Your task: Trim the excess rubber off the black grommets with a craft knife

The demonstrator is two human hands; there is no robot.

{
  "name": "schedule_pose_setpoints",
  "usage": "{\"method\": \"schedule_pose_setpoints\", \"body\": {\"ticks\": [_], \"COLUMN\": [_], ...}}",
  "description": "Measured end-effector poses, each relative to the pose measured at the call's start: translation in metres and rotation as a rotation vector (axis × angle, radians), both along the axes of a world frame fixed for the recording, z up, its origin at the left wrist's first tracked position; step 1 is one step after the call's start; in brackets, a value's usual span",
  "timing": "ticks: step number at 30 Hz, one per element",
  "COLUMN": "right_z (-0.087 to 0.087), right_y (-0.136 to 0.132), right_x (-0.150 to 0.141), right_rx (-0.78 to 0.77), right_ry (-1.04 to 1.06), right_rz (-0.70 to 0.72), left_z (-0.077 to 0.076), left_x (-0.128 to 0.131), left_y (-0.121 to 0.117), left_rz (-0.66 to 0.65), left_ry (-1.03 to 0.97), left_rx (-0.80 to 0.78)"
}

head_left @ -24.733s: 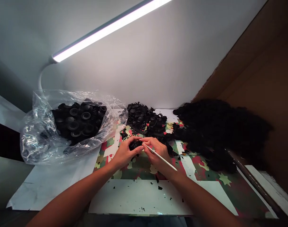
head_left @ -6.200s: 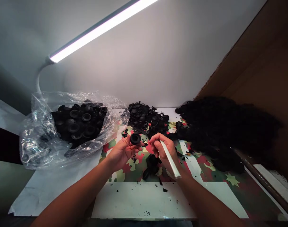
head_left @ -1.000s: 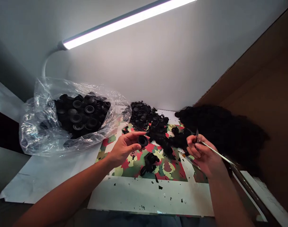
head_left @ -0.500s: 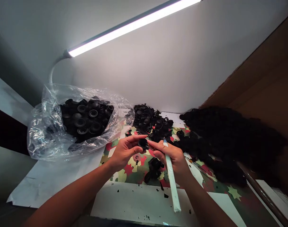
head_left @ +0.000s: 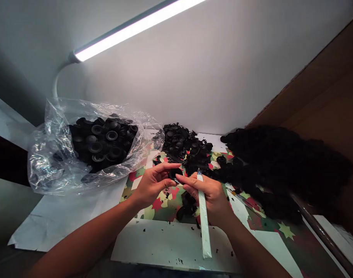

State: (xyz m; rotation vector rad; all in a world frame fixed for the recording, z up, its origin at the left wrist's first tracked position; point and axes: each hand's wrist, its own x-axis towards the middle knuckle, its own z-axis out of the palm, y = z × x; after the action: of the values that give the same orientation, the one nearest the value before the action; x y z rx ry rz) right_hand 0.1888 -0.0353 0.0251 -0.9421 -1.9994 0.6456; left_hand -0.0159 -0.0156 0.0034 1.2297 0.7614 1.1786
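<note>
My left hand (head_left: 150,184) pinches a small round black rubber grommet (head_left: 174,173) between thumb and fingers. My right hand (head_left: 208,193) is closed around a slim tool with a long white-wrapped handle (head_left: 204,224), which slants down toward me. A thin pale edge shows by the right fingertips, against the grommet; whether it belongs to the tool I cannot make out. Fingers of both hands meet at the grommet and cover part of it. Just below them lie black rubber scraps (head_left: 187,206) on the camouflage-patterned sheet (head_left: 153,214).
A clear plastic bag (head_left: 39,170) full of black grommets stands at the left. Behind my hands is a heap of black pieces (head_left: 179,143); a larger black pile (head_left: 280,166) fills the right, beside a cardboard wall (head_left: 323,92). A lit lamp (head_left: 135,29) hangs above. Right of my hand lies a thin tool (head_left: 242,200).
The right fingers have shifted left over the grommet, and the white handle has swung more upright, its lower end moving left. The left hand keeps its pinch. The whole view has shifted slightly.
</note>
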Motion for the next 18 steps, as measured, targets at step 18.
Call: {"method": "schedule_pose_setpoints", "body": {"ticks": [18], "right_z": [0.0007], "right_y": [-0.0034], "right_x": [-0.0042], "right_rx": [0.004], "right_ry": [0.025], "right_rz": [-0.044], "left_z": [-0.0034], "left_x": [0.0043], "left_y": [-0.0024], "left_rz": [0.016], "left_ry": [-0.089], "left_rx": [-0.045]}}
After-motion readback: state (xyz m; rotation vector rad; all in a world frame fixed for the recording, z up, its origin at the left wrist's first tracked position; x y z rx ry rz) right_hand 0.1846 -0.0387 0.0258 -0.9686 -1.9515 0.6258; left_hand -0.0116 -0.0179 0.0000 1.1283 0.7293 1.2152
